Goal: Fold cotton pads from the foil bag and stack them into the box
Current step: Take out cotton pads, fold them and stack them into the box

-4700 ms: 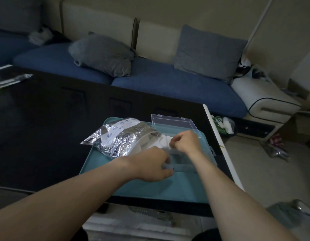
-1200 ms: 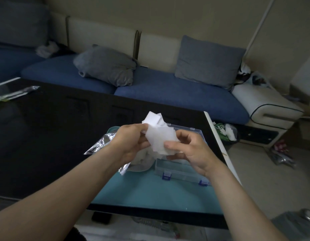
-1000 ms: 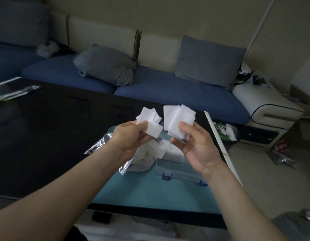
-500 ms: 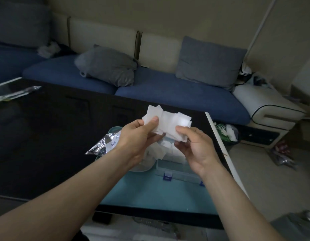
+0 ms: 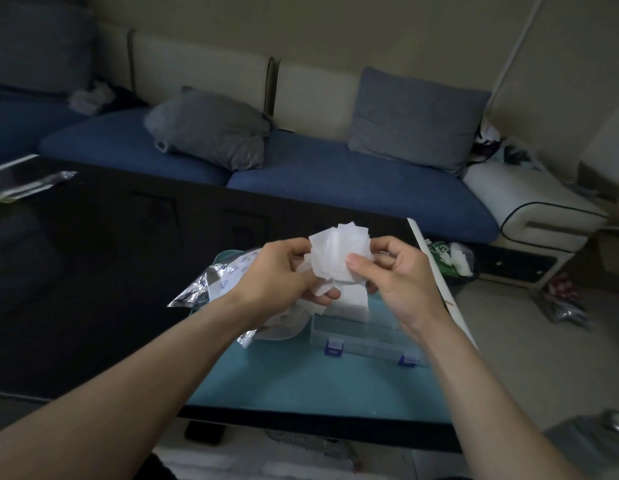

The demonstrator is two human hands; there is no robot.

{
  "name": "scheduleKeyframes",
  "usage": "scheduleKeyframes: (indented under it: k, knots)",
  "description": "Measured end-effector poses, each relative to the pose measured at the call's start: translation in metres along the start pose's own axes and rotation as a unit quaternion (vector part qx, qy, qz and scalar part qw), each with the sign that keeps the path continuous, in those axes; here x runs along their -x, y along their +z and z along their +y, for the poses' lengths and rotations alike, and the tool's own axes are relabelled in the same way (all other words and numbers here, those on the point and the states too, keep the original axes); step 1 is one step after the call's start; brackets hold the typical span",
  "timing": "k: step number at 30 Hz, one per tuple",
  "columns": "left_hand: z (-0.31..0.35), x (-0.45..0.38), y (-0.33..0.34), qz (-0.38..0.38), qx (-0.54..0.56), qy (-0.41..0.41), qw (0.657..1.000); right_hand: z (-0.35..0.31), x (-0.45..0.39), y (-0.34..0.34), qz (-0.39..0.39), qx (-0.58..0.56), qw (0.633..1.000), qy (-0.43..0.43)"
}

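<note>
A loose bundle of several white cotton pads (image 5: 337, 252) hangs in the air above the box. My left hand (image 5: 278, 271) grips its left side with curled fingers. My right hand (image 5: 393, 271) holds its right side, thumb pressed on the front pad. Below them a clear plastic box (image 5: 360, 336) with blue latches stands on a teal tray (image 5: 301, 382), with more white pads inside at its far end. The silver foil bag (image 5: 214, 282) lies on the tray's left, partly hidden by my left wrist.
The tray sits at the right end of a dark glossy table (image 5: 93, 258), whose right edge (image 5: 439, 282) is close to my right hand. A blue sofa with grey cushions (image 5: 211, 128) runs behind the table. Clutter lies on the floor (image 5: 450, 258) at right.
A second ago each hand held its own fan of pads apart. They have come together into one bundle, gripped by both hands and lowered slightly.
</note>
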State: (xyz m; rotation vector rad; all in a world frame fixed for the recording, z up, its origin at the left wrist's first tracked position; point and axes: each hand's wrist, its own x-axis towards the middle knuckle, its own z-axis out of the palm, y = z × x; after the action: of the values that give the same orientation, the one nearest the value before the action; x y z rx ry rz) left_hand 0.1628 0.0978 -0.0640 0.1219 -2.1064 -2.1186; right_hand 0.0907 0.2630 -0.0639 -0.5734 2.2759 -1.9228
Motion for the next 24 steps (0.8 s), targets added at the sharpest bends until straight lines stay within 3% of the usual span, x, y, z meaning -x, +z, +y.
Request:
scheduleKeyframes:
  k: [6, 8, 10, 13, 16, 20, 24]
  knots:
    - [0.000, 0.000, -0.002, -0.121, 0.127, -0.074, 0.982, 0.008, -0.003, -0.004, -0.002, 0.077, 0.997, -0.008]
    - [-0.003, -0.002, -0.001, -0.092, 0.125, -0.075, 0.985, 0.008, -0.003, -0.003, -0.003, 0.041, 0.999, 0.016]
    - [-0.007, -0.004, -0.001, -0.044, 0.129, -0.083, 0.987, 0.005, -0.004, -0.002, 0.034, -0.066, 0.995, 0.063]
    - [-0.009, -0.007, -0.001, 0.031, 0.151, -0.080, 0.985, -0.004, -0.005, -0.006, 0.079, -0.255, 0.954, 0.140]
    - [-0.010, -0.011, 0.000, 0.116, 0.185, -0.069, 0.973, -0.012, 0.000, -0.005, 0.022, -0.346, 0.920, 0.184]
    - [-0.009, -0.013, 0.002, 0.157, 0.168, -0.054, 0.972, -0.011, 0.007, 0.010, -0.078, -0.239, 0.942, 0.221]
    - [-0.001, -0.006, 0.007, 0.069, 0.152, -0.058, 0.984, -0.003, 0.005, 0.020, -0.023, -0.181, 0.960, 0.214]
